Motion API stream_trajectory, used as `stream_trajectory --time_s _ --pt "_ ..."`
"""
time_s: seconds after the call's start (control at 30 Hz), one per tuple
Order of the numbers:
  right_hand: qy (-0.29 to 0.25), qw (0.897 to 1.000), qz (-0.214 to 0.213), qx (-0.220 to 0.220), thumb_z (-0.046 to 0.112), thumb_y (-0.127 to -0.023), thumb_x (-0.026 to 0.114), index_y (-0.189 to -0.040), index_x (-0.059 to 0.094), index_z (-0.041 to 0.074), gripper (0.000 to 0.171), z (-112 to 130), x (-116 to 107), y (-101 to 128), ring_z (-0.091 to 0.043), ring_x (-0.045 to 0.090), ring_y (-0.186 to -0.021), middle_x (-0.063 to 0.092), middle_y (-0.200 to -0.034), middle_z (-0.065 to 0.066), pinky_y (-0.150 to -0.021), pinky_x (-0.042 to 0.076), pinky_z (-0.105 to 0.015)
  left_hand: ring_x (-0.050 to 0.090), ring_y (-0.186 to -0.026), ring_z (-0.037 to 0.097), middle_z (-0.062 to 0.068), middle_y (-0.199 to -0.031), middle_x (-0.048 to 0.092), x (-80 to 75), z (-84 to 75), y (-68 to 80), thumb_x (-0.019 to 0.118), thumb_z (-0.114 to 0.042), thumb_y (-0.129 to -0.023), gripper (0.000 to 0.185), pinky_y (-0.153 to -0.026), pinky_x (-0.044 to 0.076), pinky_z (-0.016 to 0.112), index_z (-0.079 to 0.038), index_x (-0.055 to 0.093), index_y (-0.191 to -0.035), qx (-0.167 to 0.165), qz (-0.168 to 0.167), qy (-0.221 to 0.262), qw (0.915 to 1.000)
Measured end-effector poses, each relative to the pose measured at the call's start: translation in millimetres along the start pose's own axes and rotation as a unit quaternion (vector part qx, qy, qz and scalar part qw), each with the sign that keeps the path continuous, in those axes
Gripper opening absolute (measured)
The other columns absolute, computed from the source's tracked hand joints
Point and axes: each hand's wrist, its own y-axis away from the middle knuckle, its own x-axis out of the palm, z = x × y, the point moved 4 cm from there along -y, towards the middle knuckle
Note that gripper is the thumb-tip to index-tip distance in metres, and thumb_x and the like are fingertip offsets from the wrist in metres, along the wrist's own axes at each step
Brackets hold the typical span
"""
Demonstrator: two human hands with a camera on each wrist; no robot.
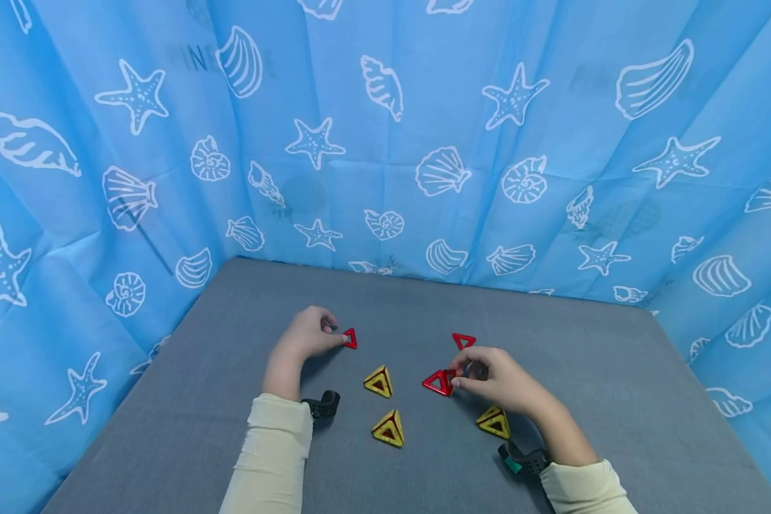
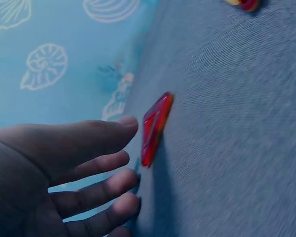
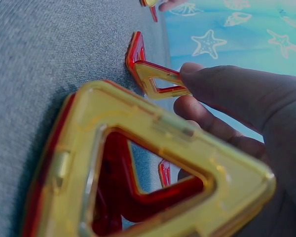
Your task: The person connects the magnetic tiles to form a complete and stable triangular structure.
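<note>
In the head view, my left hand [image 1: 308, 333] has its thumb at the edge of a small red triangular magnetic tile [image 1: 350, 338]. Up close, that tile [image 2: 157, 128] leans up from the table, a narrow gap separating it from the thumb [image 2: 106, 136], and the other fingers are loosely bent. My right hand [image 1: 497, 378] pinches a yellow-and-red triangular tile [image 3: 144, 75] between thumb and fingertips. One edge of this tile meets a red triangular tile [image 1: 433, 383] that lies on the table.
Yellow-and-red pyramids stand near the front: one in the middle [image 1: 378, 382], one below it [image 1: 388, 428], and one [image 1: 493, 422] under the right forearm. Another red tile [image 1: 464, 338] lies beyond the right hand. A blue shell-print curtain [image 1: 385, 128] borders the grey table [image 1: 283, 285].
</note>
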Motion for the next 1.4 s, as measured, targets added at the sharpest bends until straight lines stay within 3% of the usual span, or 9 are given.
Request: stream_trajectory --time_s 0.4,0.73,0.97,1.17,1.4 --pt "-0.001 1.000 0.008 0.000 0.017 -0.098 0.077 -0.110 0.074 0.012 0.013 0.9 0.2 -1.9 -0.014 0.065 -0.084 0.071 -0.101 0.001 -0.072 0.056 -0.029 0.065 -0.094 0.025 0.014 -0.107 0.070 13.4 -3.3 -3.3 0.085 -0.013 -0.090 0.025 -0.086 0.056 0.045 -0.001 0.073 -0.109 -0.008 0.007 0.005 0.9999" --pt "0.003 1.000 0.006 0.000 0.020 -0.099 0.076 -0.111 0.074 0.011 0.015 0.7 -0.6 -1.7 -0.013 0.065 -0.082 0.071 -0.100 0.002 -0.070 0.056 -0.028 0.057 -0.074 0.022 0.009 -0.087 0.063 17.0 -10.7 -3.5 0.089 -0.012 -0.086 0.028 -0.066 0.046 0.033 -0.004 0.068 -0.103 -0.004 0.019 0.028 0.9994" --pt "0.001 1.000 0.004 0.004 0.018 -0.099 0.076 -0.112 0.074 0.011 0.015 0.0 0.7 -1.8 -0.013 0.064 -0.081 0.069 -0.098 0.002 -0.069 0.054 -0.028 0.059 -0.071 0.021 0.008 -0.084 0.067 25.2 -19.0 -5.5 0.087 -0.016 -0.089 0.030 -0.065 0.047 0.033 -0.005 0.068 -0.108 0.002 0.030 0.002 0.9995" --pt "-0.002 1.000 0.004 0.006 0.017 -0.099 0.076 -0.113 0.074 0.010 0.016 -0.4 1.3 -1.1 -0.014 0.064 -0.082 0.069 -0.097 0.002 -0.069 0.054 -0.027 0.057 -0.069 0.019 0.006 -0.083 0.068 37.9 -30.8 -7.4 0.082 -0.021 -0.094 0.021 -0.064 0.044 0.033 -0.008 0.069 -0.104 0.013 0.047 -0.037 0.9981" --pt "-0.002 1.000 0.003 0.004 0.017 -0.099 0.075 -0.113 0.074 0.010 0.015 -2.0 2.2 -1.0 -0.014 0.064 -0.081 0.069 -0.097 0.002 -0.069 0.054 -0.028 0.057 -0.065 0.018 0.004 -0.077 0.064 51.2 -54.9 1.7 0.079 -0.019 -0.096 0.017 -0.061 0.045 0.033 -0.010 0.069 -0.106 0.041 0.064 -0.043 0.9962"
